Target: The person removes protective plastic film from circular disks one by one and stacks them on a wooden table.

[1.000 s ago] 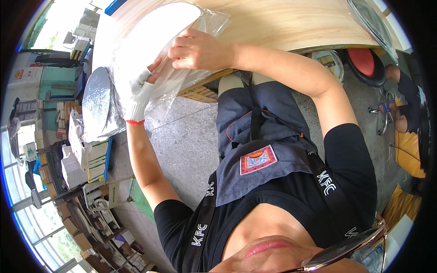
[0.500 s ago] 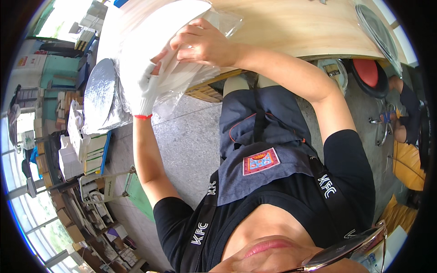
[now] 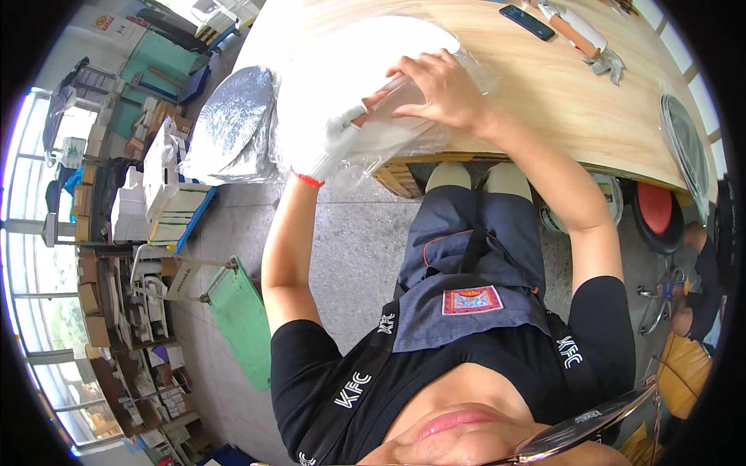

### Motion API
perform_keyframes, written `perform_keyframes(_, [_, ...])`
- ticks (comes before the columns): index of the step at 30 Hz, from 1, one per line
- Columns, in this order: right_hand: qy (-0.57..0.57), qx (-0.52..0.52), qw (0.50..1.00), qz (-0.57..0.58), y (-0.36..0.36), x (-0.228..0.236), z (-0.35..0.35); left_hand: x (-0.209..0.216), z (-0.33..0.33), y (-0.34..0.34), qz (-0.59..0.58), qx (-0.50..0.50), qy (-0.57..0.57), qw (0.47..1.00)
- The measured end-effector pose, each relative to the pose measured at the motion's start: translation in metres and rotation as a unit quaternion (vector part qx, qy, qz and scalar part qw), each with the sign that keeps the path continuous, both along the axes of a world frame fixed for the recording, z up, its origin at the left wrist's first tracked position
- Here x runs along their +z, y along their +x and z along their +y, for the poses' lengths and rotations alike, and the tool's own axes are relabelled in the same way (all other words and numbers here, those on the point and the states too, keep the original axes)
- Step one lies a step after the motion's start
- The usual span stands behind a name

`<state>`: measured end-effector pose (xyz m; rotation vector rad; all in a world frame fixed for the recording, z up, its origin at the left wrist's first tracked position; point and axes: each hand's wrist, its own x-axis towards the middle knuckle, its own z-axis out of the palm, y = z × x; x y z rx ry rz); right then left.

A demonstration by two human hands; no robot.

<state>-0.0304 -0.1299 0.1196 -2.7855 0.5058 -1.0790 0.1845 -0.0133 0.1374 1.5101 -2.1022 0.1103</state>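
Observation:
A large round white sheet or disc [image 3: 365, 46] in a clear plastic bag [image 3: 404, 140] lies at the near left of the wooden table, its near side bulging over the edge. My left hand [image 3: 336, 133], in a white glove with some bare fingertips, grips the near edge of the bagged disc. Bare, my right hand [image 3: 444, 92] pinches the plastic to the right, with thumb and fingers on either side of a fold. Just left of the gloved hand sits a plastic-wrapped silver-grey round disc [image 3: 233, 124].
On the table [image 3: 559, 109] are a phone [image 3: 527, 22], a tool with a grey metal end [image 3: 583, 35] and wrapped round discs [image 3: 684, 147]. A red-topped stool [image 3: 654, 208] stands at right. A green trolley [image 3: 237, 326] and stacked papers [image 3: 167, 186] are left.
The view has shifted, bringing more of the table's right side into sight. Both hands stay at the bagged disc; the right hand's thumb and fingers now stand farther apart around the plastic.

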Motion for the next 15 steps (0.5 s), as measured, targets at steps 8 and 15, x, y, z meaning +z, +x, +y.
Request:
perform_keyframes(8, [-0.034,0.013,0.992,0.118,-0.010,-0.001,-0.023,-0.014,-0.008,0.002,0.080,-0.049,0.012,0.996])
perform_keyframes(15, [0.053,0.064,0.987,0.134,-0.011,0.002,-0.032,-0.024,-0.012,0.010,0.094,-0.057,0.065,0.992])
